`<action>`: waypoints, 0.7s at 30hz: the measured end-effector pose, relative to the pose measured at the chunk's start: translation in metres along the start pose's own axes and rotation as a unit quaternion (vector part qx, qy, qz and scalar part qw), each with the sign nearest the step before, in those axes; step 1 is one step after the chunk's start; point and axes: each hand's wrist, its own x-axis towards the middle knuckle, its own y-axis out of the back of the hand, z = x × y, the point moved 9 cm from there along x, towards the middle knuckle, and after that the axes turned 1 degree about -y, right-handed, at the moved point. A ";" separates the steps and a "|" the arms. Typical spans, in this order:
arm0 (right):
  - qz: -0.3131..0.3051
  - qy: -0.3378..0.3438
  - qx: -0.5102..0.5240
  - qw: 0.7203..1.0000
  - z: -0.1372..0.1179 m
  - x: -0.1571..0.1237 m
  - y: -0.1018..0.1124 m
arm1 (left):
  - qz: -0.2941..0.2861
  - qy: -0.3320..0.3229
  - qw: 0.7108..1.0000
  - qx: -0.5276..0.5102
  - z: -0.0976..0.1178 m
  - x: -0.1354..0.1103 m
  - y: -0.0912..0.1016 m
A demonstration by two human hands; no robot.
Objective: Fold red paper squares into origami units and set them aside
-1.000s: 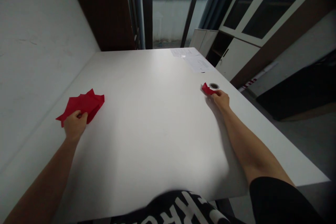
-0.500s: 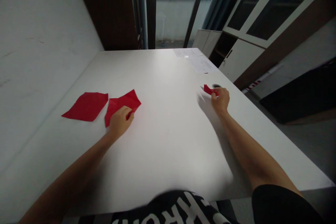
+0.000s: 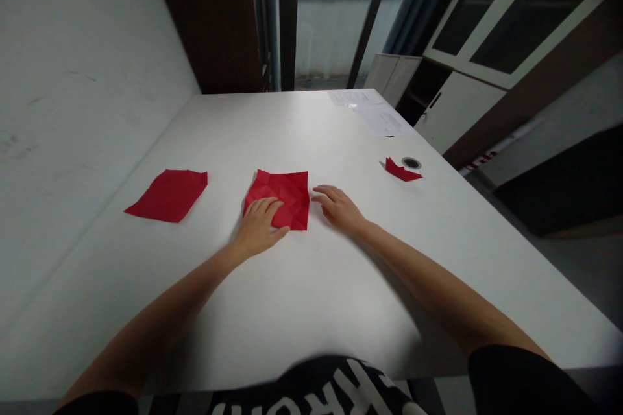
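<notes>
A creased red square of paper (image 3: 293, 191) lies in front of me on the white table. My left hand (image 3: 261, 224) rests on its lower left part, fingers spread and palm down. Just off the sheet's right edge is my right hand (image 3: 339, 209), fingers apart and holding nothing. A second red sheet of paper (image 3: 168, 196) lies farther left, its corners slightly raised. Over on the right a small folded red paper boat (image 3: 402, 171) stands by itself, beside a dark round roll (image 3: 411, 163) with a pale rim.
White printed sheets (image 3: 377, 118) lie at the table's far right corner. A wall (image 3: 87, 78) borders the white table (image 3: 302, 298) on the left. Cabinets (image 3: 460, 107) stand beyond its right edge, and a glass door (image 3: 341, 32) is at the back.
My right hand has let go of the folded red paper and come left to the sheet. My left hand has moved right with the red sheet, which now lies flatter, and its fingers have opened.
</notes>
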 end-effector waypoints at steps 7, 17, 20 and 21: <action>-0.006 0.009 -0.058 0.998 0.004 0.018 -0.009 | -0.066 0.025 0.994 0.079 -0.026 -0.015 -0.024; 0.046 -0.322 0.206 0.923 0.078 0.063 -0.020 | -0.070 -0.035 0.996 0.039 -0.018 -0.012 -0.019; -0.056 -0.385 0.260 0.884 0.094 0.066 -0.047 | -0.058 -0.036 0.997 0.038 -0.020 -0.010 -0.017; -0.068 -0.389 0.274 0.877 0.094 0.066 -0.052 | -0.053 -0.033 0.997 0.041 -0.022 -0.010 -0.017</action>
